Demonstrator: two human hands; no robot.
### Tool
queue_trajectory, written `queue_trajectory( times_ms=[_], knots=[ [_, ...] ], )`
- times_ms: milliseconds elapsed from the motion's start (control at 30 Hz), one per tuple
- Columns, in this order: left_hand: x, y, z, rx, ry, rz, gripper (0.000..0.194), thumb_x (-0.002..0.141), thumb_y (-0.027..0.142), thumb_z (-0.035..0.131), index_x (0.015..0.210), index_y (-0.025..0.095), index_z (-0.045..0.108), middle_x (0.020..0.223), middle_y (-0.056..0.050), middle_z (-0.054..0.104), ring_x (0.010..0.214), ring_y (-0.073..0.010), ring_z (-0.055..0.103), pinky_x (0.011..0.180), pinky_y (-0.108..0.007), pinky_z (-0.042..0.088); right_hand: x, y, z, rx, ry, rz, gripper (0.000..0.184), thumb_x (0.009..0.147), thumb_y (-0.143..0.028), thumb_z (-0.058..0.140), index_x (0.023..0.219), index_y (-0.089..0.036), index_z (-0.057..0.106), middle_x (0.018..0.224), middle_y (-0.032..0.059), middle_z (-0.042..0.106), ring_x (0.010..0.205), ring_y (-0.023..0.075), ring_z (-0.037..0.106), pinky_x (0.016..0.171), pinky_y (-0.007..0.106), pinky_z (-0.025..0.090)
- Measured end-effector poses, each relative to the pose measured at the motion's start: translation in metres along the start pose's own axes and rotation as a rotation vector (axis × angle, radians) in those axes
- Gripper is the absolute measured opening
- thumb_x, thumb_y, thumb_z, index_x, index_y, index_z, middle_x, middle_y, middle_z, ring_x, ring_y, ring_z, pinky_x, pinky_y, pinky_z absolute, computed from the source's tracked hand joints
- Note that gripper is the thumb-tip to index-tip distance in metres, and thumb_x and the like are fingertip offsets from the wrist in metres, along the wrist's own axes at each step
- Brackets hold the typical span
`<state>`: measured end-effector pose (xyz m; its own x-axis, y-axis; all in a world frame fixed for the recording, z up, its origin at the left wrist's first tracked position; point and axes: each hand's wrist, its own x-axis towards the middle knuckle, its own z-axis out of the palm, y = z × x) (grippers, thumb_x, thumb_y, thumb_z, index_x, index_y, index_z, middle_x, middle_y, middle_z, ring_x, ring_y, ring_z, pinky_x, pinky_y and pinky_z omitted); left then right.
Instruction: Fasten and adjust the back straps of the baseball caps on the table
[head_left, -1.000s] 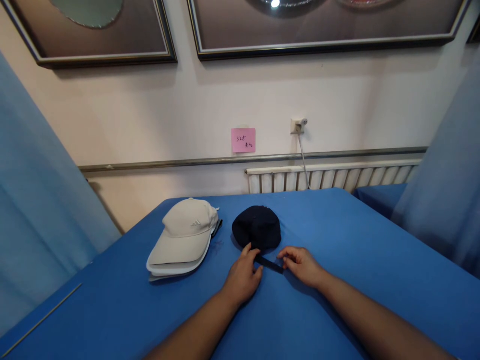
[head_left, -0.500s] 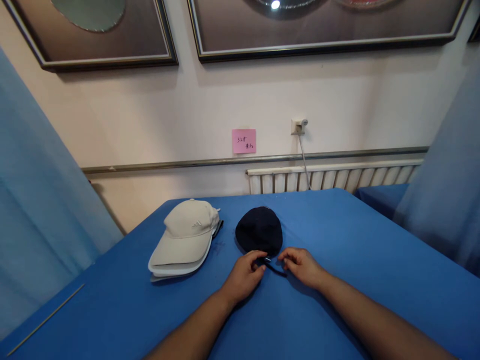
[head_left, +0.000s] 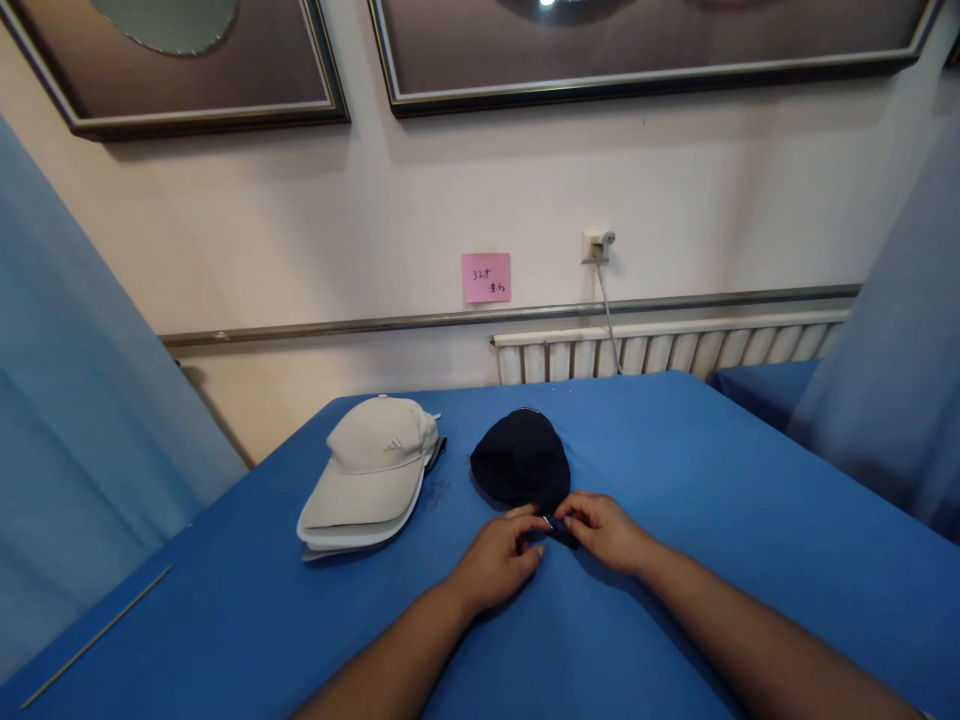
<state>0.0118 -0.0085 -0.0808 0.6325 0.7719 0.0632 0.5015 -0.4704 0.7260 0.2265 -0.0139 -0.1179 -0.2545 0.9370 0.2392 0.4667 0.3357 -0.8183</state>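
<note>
A dark navy cap (head_left: 521,460) lies on the blue-covered table, crown toward the far side and its back edge toward me. From that edge runs a short dark strap (head_left: 564,535) with a small shiny metal buckle. My left hand (head_left: 499,560) is closed at the cap edge, its fingers on the strap beside the buckle and its thumb a little lower. Pinched on the strap from the right is my right hand (head_left: 606,532). The fingertips partly cover the buckle. To the left sits a stack of caps (head_left: 371,465), with a beige one on top.
The table (head_left: 712,560) has a blue cover. A thin stick (head_left: 97,636) lies at its left edge. Blue curtains (head_left: 67,400) hang at both sides. Behind are a radiator (head_left: 660,350), a rail, a pink note (head_left: 486,277) and a socket with a cord (head_left: 598,247).
My left fingers have slid right along the cap edge to the buckle. My right fingers have closed on the strap, which is now drawn in shorter. The cap has shifted slightly.
</note>
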Motion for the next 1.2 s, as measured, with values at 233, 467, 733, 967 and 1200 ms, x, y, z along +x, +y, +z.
queue_trajectory(
  times_ms=[233, 467, 733, 967, 1200],
  knots=[
    [0.002, 0.004, 0.002, 0.058, -0.057, 0.059, 0.031, 0.079, 0.018, 0.055, 0.107, 0.020, 0.068, 0.116, -0.006, 0.062, 0.079, -0.0140, 0.060, 0.076, -0.027, 0.049, 0.001, 0.003, 0.003, 0.029, -0.014, 0.034, 0.017, 0.082, -0.016, 0.052, 0.088, -0.022, 0.067, 0.081, 0.0005, 0.065, 0.066, 0.0130, 0.057, 0.060, 0.024, 0.043],
    [0.002, -0.002, 0.000, -0.169, -0.028, 0.057, 0.033, 0.076, 0.013, 0.055, 0.106, 0.018, 0.068, 0.120, -0.006, 0.062, 0.083, -0.0140, 0.059, 0.078, -0.027, 0.048, 0.000, 0.000, 0.003, 0.250, -0.048, 0.102, 0.012, 0.077, -0.024, 0.064, 0.086, -0.020, 0.058, 0.068, -0.0030, 0.061, 0.061, 0.0116, 0.056, 0.057, 0.022, 0.043],
    [0.002, -0.003, 0.004, -0.135, 0.004, -0.015, 0.034, 0.078, 0.016, 0.054, 0.112, 0.017, 0.063, 0.105, -0.006, 0.064, 0.073, -0.0115, 0.056, 0.067, -0.024, 0.047, 0.003, 0.009, 0.006, 0.298, -0.011, 0.120, 0.003, 0.081, -0.019, 0.057, 0.084, -0.021, 0.057, 0.072, -0.0031, 0.060, 0.063, 0.0103, 0.056, 0.058, 0.021, 0.043],
    [0.004, 0.000, 0.004, 0.029, 0.008, 0.022, 0.034, 0.079, 0.015, 0.052, 0.112, 0.017, 0.061, 0.095, -0.005, 0.063, 0.076, -0.0145, 0.058, 0.069, -0.025, 0.046, 0.000, 0.001, 0.005, 0.331, -0.030, 0.094, 0.010, 0.078, -0.019, 0.060, 0.087, -0.021, 0.057, 0.071, -0.0039, 0.058, 0.062, 0.0105, 0.055, 0.059, 0.022, 0.043],
    [0.002, -0.005, 0.004, -0.042, -0.003, -0.008, 0.041, 0.082, 0.021, 0.053, 0.124, 0.016, 0.056, 0.086, -0.002, 0.063, 0.071, -0.0133, 0.056, 0.066, -0.025, 0.045, -0.001, -0.004, 0.005, 0.298, -0.036, 0.053, 0.004, 0.080, -0.021, 0.059, 0.085, -0.021, 0.058, 0.064, -0.0047, 0.055, 0.058, 0.0103, 0.050, 0.056, 0.022, 0.041]
  ],
)
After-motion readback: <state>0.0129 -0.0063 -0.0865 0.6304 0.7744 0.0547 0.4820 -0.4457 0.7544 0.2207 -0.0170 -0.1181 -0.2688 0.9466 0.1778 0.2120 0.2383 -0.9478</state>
